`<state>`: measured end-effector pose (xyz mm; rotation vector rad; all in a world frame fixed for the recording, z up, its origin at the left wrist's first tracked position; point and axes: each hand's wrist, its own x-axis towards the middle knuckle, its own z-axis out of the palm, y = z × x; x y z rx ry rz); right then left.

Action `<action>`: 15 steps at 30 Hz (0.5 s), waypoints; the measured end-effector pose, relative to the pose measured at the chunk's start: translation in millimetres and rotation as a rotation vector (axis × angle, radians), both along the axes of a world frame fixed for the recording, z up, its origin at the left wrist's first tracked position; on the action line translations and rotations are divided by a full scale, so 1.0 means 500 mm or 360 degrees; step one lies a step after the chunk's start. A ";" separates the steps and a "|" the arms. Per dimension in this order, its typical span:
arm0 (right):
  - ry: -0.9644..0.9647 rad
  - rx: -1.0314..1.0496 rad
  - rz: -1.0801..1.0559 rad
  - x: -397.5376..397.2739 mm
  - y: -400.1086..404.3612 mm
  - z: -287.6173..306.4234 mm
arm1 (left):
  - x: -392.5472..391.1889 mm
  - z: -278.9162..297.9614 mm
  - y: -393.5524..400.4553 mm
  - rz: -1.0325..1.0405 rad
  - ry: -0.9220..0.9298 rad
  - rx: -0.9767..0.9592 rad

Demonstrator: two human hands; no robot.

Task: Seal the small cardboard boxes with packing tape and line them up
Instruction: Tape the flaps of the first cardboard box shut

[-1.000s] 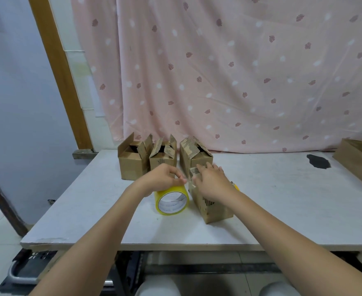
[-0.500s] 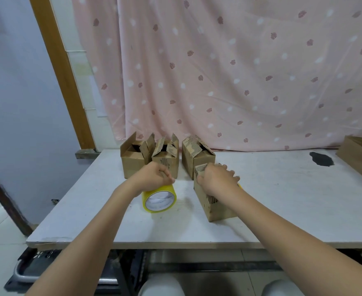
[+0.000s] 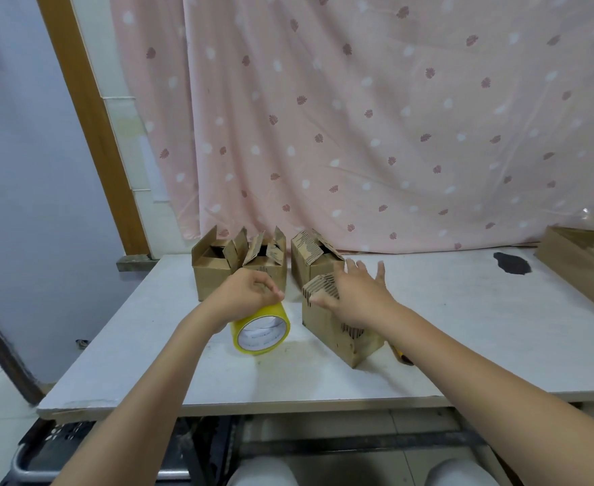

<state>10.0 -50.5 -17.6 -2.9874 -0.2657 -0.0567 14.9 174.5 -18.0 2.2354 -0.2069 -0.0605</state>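
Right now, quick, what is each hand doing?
Left hand: closed, gripping the yellow tape roll on the table.
Right hand: open, fingers spread, pressing down the flaps of the near box.

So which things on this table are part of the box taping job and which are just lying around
Job: yellow roll of packing tape; near small cardboard box; three open small cardboard boxes behind.
Lying about: large brown cardboard tray; dark patch on the tabletop.

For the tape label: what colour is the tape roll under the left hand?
Yellow with a white inner core: the roll of packing tape, clearest in the head view.
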 end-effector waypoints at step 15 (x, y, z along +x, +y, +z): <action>-0.0039 0.0326 0.0152 -0.032 -0.017 -0.024 | -0.041 0.020 -0.038 0.0011 -0.0125 -0.0172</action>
